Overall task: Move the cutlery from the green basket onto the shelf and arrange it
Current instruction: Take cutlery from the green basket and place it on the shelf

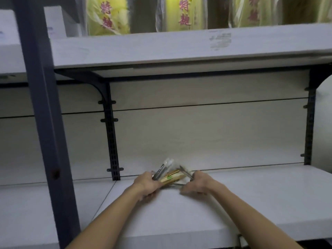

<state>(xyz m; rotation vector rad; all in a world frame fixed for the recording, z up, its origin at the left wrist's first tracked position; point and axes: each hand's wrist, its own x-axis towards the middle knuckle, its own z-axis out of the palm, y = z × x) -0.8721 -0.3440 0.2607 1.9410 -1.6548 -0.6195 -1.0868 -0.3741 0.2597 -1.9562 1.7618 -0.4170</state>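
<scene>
A small bundle of cutlery (170, 177) lies near the back of the white shelf (251, 203): pale wooden chopsticks with a green mark, a dark-handled metal piece in clear wrap pointing up and back, and thin metal pieces on the right. My left hand (146, 185) grips the left end of the bundle. My right hand (196, 184) holds the thin metal pieces at the right end. The frame is blurred, so single pieces are hard to tell apart. The green basket is out of view.
A second white shelf (179, 49) hangs overhead on dark brackets (100, 87). Yellow packets with red print (107, 17) stand on it. A dark upright post (45, 123) rises at the left, and a slotted rail (112, 141) runs down the back panel.
</scene>
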